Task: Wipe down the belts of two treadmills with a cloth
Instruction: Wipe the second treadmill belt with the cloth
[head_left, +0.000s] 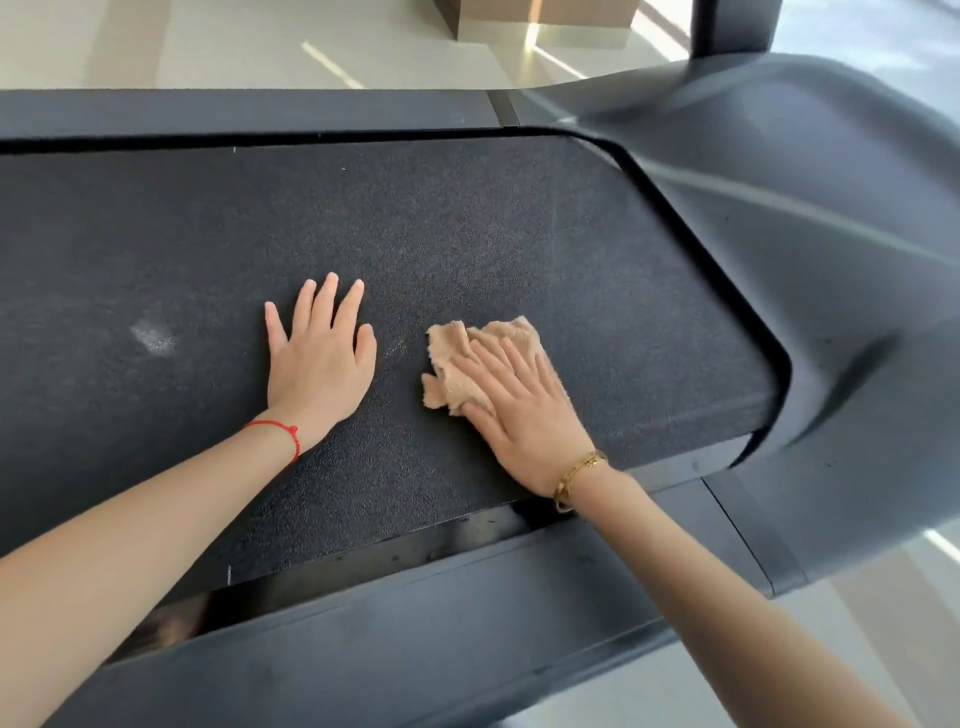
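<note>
Dark, grainy treadmill belt across nearly the whole view, bounded by a grey side rail near and the curved motor hood at right. Beyond the far rail, pale glossy floor with a brown box-like base — room bright, sun stripes on the tiles.

Mid-wipe on this belt, by the look of it; no second treadmill in view. Left hand flat on the belt, fingers straight and spread, holding nothing — probably bracing. Right hand pressed palm-down, fingers straight, on the crumpled tan cloth, pinning it to the belt just beside the left hand.

Next call, likely: firm downward pressure and a sweep leftward toward the pale smudge, left hand lifted clear of the path first.
</note>
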